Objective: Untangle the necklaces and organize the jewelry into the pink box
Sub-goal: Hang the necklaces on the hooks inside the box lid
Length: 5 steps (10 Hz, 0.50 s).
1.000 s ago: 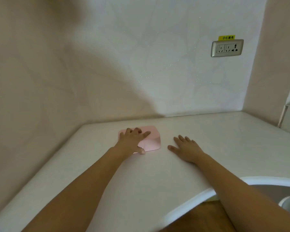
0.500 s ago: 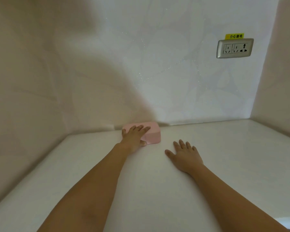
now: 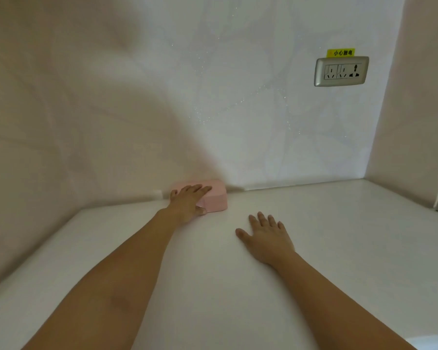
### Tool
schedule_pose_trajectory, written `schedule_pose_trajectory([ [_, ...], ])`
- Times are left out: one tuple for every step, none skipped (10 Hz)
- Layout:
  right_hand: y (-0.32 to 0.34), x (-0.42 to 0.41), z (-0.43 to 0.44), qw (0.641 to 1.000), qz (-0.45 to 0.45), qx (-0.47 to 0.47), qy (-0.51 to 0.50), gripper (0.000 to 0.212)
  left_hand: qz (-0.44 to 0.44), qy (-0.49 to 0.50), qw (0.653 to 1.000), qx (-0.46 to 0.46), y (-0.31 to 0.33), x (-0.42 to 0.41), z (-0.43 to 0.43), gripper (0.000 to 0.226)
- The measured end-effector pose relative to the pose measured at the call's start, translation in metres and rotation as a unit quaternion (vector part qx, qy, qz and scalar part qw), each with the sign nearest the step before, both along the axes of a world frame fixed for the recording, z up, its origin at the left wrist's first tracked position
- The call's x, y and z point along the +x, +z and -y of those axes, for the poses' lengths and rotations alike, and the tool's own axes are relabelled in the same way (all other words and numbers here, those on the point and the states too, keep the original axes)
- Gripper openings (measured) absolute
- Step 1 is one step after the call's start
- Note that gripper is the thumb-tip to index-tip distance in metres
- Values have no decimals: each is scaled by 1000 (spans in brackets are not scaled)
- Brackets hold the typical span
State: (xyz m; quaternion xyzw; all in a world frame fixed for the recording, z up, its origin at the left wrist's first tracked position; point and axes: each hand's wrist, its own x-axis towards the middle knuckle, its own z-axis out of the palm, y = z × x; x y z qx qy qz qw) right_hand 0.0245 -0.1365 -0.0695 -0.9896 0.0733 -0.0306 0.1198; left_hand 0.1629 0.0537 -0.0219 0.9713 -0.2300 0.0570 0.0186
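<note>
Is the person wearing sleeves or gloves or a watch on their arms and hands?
No. Both forearms are bare as far as the picture shows, with no sleeves, watch or bracelet. The left hand and the right hand have no gloves. Any ring is too small to tell.

One wide-angle head-worn camera is aimed forward and down along the forearms. The left hand (image 3: pixel 189 202) and right hand (image 3: pixel 267 237) are framed fairly near on the counter (image 3: pixel 339 236), with the wall socket (image 3: pixel 341 71) caught beyond.
</note>
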Motion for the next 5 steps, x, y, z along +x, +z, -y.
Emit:
schedule_pose_trajectory([
  [0,3,2,1000,20,13,3,69,-37,15,999,-6,3,-8,3,74],
  [0,5,5,999,43,13,7,65,-66,32,997,-10,7,-21,8,83],
  [7,-2,3,999,31,12,12,59,-97,24,993,-59,14,-43,-1,81],
  [10,-10,-6,1000,13,7,11,52,-142,4,979,-148,17,-67,-25,69],
  [34,-22,-16,998,-41,28,24,48,-111,17,980,-165,38,-95,-50,52],
])
